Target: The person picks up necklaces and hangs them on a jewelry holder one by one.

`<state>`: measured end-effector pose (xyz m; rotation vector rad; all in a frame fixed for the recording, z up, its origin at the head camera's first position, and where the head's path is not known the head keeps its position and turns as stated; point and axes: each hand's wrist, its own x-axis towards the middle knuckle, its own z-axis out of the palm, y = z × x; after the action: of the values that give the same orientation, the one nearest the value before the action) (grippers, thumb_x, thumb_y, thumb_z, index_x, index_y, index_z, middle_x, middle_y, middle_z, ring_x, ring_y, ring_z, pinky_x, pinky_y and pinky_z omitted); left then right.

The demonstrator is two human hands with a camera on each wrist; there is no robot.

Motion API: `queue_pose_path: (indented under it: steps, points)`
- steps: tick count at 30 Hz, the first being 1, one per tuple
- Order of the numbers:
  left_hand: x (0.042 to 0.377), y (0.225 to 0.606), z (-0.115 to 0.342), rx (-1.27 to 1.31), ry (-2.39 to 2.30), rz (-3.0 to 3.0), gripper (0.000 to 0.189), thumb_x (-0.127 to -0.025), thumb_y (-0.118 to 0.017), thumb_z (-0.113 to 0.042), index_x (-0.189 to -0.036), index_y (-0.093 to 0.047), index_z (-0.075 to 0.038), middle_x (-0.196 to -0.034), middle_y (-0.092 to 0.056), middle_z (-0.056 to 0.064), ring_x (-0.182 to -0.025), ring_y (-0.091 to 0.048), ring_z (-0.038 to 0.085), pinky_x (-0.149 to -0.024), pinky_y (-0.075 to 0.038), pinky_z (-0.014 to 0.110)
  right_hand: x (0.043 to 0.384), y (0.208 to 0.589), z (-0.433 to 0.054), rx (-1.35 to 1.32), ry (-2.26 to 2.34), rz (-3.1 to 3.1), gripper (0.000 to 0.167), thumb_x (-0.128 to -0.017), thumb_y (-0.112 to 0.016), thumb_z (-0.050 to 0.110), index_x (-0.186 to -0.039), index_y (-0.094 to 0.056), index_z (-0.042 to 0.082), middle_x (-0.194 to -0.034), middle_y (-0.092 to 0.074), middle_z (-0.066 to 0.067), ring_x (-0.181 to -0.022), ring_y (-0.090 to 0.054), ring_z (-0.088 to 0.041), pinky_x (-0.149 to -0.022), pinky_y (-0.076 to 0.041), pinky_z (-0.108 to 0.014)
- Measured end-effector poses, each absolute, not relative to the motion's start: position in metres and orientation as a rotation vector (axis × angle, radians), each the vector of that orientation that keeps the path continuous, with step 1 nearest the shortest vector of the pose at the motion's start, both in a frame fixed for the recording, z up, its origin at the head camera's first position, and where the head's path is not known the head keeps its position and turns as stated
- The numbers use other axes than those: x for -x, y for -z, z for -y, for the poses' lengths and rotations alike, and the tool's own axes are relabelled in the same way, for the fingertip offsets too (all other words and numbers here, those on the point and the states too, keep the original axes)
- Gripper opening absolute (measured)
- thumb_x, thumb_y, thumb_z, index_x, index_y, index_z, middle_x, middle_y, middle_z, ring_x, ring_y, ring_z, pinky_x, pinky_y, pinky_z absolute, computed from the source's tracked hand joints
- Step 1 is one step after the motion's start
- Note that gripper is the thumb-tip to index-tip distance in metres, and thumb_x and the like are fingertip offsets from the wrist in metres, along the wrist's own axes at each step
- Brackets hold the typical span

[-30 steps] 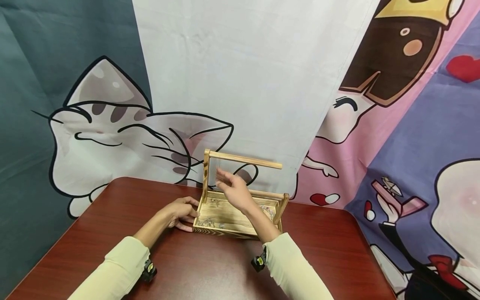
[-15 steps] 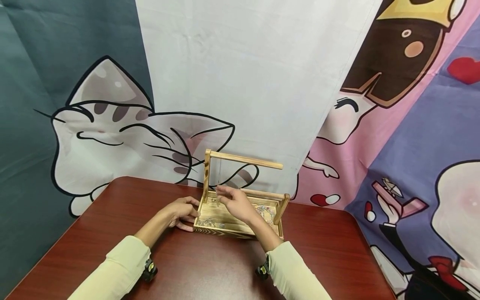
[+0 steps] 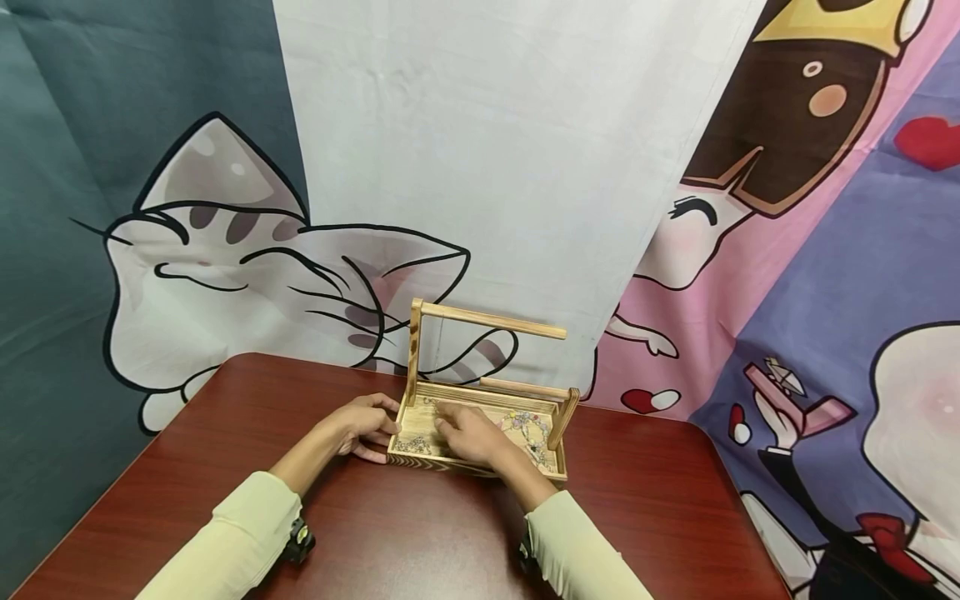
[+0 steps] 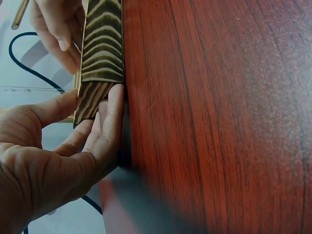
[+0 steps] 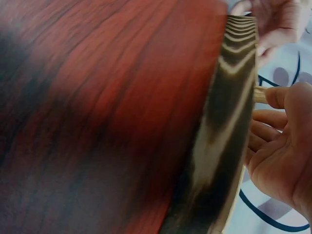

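so, rect. wooden tray [image 4: 103, 51] w/ dk wavy grain outside.

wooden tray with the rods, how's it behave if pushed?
Probably stiff: the wooden tray has straight board walls. Likely to slide rather than roll, being boxy and sitting on the table. A high push on the upper rod might tip it, as that rod stands well above the walls; beaded jewelry inside could shift.

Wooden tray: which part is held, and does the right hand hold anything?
The left hand grips the wooden tray by its left end. Whether the right hand, inside it, pinches anything cannot be told.
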<state>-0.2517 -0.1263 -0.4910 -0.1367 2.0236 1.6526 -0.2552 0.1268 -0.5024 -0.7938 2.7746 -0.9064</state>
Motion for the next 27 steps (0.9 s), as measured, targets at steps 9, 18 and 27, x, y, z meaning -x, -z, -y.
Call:
queue_pose_path:
  steps: [9,18,27]
  points:
    - [0.252,0.491,0.127,0.136,-1.652,-2.024,0.054,-0.101,-0.069,0.001,-0.152,-0.05,0.0,-0.114,-0.075,0.02,-0.099,-0.077,0.027,-0.078,-0.072,0.049,0.256,0.506,-0.115,0.789,0.586,-2.78,0.058,-0.122,-0.041,0.037,-0.168,-0.05,0.002,-0.178,-0.045,-0.019,-0.167,-0.043,-0.037,-0.141,-0.034,-0.049]
    - [0.251,0.491,0.127,0.138,-1.651,-2.024,0.055,-0.101,-0.069,0.001,-0.152,-0.05,0.0,-0.117,-0.075,0.022,-0.101,-0.077,0.028,-0.078,-0.072,0.049,0.258,0.505,-0.106,0.749,0.467,-2.788,0.063,-0.123,-0.036,0.044,-0.172,-0.045,0.006,-0.183,-0.037,-0.018,-0.172,-0.034,-0.035,-0.142,-0.031,-0.049]
    - [0.252,0.491,0.127,0.144,-1.648,-2.029,0.056,-0.1,-0.069,0.001,-0.153,-0.05,0.0,-0.115,-0.074,0.021,-0.101,-0.076,0.028,-0.078,-0.073,0.048,0.263,0.504,-0.102,0.732,0.372,-2.772,0.068,-0.122,-0.032,0.05,-0.175,-0.039,0.006,-0.184,-0.033,-0.017,-0.174,-0.031,-0.032,-0.143,-0.029,-0.046]
